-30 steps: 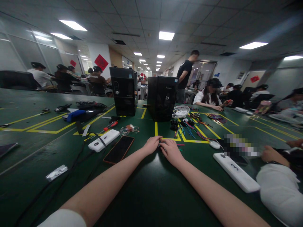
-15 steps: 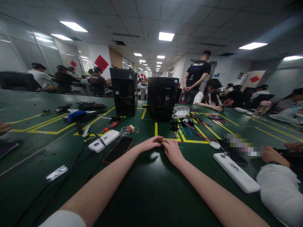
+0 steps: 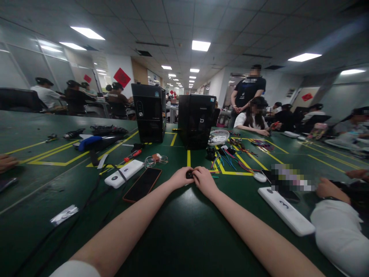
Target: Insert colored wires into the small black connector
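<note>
My left hand [image 3: 180, 178] and my right hand [image 3: 204, 180] meet over the green table in the middle of the view. Between their fingertips is a small black round part [image 3: 189, 174]; its exact kind is too small to make out. The fingers of both hands curl in and pinch it from either side. Left of my left hand lies a dark phone with an orange edge [image 3: 143, 184]. Beyond the phone are a pair of glasses [image 3: 155, 160] and a red screwdriver [image 3: 133, 155]. Coloured wires [image 3: 227, 157] spread out beyond my right hand.
Two black computer towers [image 3: 148, 115] stand ahead. A white basket [image 3: 219, 137] sits beside the right one. White power banks lie left [image 3: 123, 174] and right [image 3: 286, 211]. Black cables [image 3: 86, 204] run along the left. A neighbour's white sleeve [image 3: 340, 231] reaches in at right.
Both hands have shifted slightly left, and the black round part between the fingers now shows more clearly. The whole view has turned a little. The standing person at the back has moved right.
</note>
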The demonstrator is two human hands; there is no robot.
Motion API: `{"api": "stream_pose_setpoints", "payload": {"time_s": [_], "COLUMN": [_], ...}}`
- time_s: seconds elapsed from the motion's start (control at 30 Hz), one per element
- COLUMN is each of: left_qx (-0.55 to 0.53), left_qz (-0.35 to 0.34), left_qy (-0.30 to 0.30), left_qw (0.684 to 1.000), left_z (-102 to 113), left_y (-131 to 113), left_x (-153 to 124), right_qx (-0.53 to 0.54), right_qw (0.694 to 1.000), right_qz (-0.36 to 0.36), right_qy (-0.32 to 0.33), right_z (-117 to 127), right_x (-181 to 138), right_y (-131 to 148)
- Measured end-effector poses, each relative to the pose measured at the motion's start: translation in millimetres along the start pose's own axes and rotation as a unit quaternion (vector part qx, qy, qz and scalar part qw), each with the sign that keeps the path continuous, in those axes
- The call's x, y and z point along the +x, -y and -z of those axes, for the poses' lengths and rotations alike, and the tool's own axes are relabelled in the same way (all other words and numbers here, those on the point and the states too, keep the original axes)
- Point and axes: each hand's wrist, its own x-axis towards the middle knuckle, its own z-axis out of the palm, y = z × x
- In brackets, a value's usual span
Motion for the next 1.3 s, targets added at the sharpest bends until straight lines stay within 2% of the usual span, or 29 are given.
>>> {"api": "stream_pose_setpoints", "payload": {"time_s": [0.17,1.3], "left_qx": [-0.008,-0.006], "left_qz": [-0.005,-0.003], "left_qy": [0.013,0.031], "left_qw": [1.000,0.999], "left_z": [-0.2,1.8], "left_y": [0.4,-2.1], "left_x": [-0.9,-0.5], "right_qx": [0.006,-0.013], "right_qw": [1.000,1.000], "right_qz": [0.023,-0.001], "right_qy": [-0.008,-0.010], "right_z": [4.2,8.4], "right_x": [-4.1,-4.4], "right_y": [1.1,8.5]}}
